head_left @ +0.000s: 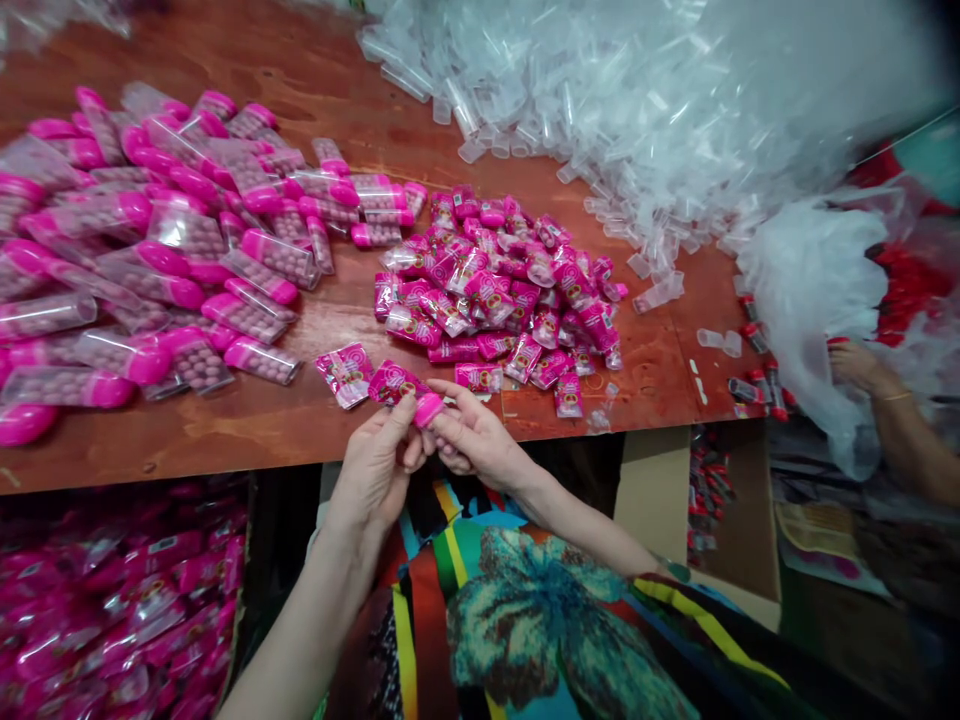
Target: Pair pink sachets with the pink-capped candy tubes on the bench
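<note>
Pink plastic cap (429,409) is pinched by both hands, left hand (375,470) and right hand (474,440), at the wooden table's (300,420) near edge, beside small pink wrapped packets (495,285).

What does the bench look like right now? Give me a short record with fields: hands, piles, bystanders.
left hand: pinches a pink-capped tube with a pink wrapper at its end
right hand: grips the same tube from the other side, at the table edge
near pile: loose pink wrappers, centre of table
left pile: filled pink-capped tubes
far pile: empty clear tubes
below table, left: pink packets in a box
bystander: another person's hand at right, by a clear plastic bag
</note>
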### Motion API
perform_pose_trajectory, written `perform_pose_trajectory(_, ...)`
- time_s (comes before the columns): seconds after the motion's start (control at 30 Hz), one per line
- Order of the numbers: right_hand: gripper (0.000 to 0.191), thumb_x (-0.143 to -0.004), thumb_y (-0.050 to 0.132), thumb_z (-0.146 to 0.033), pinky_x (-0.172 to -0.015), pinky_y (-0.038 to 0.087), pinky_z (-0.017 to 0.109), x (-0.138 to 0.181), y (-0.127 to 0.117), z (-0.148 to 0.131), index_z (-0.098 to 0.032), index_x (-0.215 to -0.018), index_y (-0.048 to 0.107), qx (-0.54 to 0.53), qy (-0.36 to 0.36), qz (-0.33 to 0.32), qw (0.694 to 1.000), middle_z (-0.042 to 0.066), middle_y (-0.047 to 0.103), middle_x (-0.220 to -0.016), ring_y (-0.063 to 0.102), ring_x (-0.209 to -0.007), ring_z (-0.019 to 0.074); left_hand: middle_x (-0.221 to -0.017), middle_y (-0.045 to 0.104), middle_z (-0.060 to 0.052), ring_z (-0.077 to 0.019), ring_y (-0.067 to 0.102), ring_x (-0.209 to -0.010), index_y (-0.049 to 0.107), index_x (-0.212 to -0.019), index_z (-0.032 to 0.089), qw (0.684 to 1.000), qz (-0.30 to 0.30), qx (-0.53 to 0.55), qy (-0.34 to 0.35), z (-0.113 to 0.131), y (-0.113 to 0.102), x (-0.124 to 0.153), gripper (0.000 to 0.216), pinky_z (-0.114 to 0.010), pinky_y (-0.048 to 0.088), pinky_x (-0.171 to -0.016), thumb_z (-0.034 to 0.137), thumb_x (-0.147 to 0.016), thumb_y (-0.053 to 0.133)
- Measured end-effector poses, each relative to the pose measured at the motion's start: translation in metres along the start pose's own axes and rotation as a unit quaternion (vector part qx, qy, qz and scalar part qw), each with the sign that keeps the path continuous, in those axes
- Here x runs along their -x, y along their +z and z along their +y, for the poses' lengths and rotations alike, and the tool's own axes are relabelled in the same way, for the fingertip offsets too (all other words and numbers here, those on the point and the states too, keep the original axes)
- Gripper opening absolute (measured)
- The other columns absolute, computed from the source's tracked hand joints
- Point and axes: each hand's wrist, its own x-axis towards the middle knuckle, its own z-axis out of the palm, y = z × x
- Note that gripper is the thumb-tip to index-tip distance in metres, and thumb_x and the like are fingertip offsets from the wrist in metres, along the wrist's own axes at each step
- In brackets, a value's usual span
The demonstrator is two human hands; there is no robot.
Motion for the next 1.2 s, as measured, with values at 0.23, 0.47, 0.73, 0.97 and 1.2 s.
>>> perform_pose_trajectory(0.23,0.068,-0.113,0.089,-0.045,-0.078,0.060,0.031,-0.007,-0.010,0.014,-0.028,-0.169,0.055,0.202,-0.100,0.046,0.973,-0.006,0.069,-0.094,0.068,-0.080,0.0167,-0.047,0.048,0.009,-0.0061,0.035,-0.045,0.074,-0.075,0.019,1.000,0.010,0.000,-0.017,-0.002,0.005,0.002,0.066,-0.022,0.032,-0.048,0.065,-0.067,0.122)
perform_pose_trajectory(0.47,0.077,-0.114,0.088,-0.048,-0.094,0.066,0.040,0.001,-0.018,0.014,-0.029,-0.176,0.047,0.247,-0.136,0.027,0.959,0.005,0.079,-0.123,0.076,-0.100,0.0217,-0.055,0.053,0.008,-0.0051,0.037,-0.046,0.079,-0.082,0.018,0.999,0.031,0.026,-0.019,0.003,0.004,-0.003,0.059,-0.021,0.031,-0.048,0.058,-0.070,0.120)
perform_pose_trajectory(0.73,0.075,-0.115,0.081,-0.075,-0.057,0.045,0.026,0.001,-0.002,0.025,-0.030,-0.163,0.044,0.031,-0.038,-0.030,0.998,-0.010,0.065,-0.087,0.051,-0.057,0.0120,-0.047,0.051,0.004,-0.0111,0.049,-0.046,0.073,-0.070,0.020,0.999,0.029,-0.035,-0.015,0.002,-0.005,-0.003,0.065,-0.023,0.036,-0.048,0.070,-0.079,0.113)
perform_pose_trajectory(0.97,0.074,-0.112,0.086,-0.067,-0.055,0.037,0.024,0.002,0.008,0.015,-0.031,-0.161,0.044,-0.011,0.005,-0.020,1.000,-0.010,0.066,-0.084,0.043,-0.055,0.0114,-0.050,0.059,0.001,-0.0100,0.046,-0.042,0.075,-0.076,0.020,0.997,0.063,-0.032,-0.026,-0.003,-0.009,-0.001,0.061,-0.023,0.033,-0.045,0.069,-0.082,0.110)
perform_pose_trajectory(1.2,0.094,-0.110,0.090,-0.064,-0.054,0.033,0.021,-0.001,0.004,0.007,-0.030,-0.177,0.034,0.049,-0.007,0.005,0.999,-0.011,0.063,-0.085,0.044,-0.057,0.0105,-0.050,0.055,0.005,-0.0102,0.047,-0.041,0.071,-0.073,0.021,0.995,0.088,-0.053,0.012,-0.010,0.000,0.005,0.059,-0.023,0.031,-0.044,0.066,-0.084,0.109)
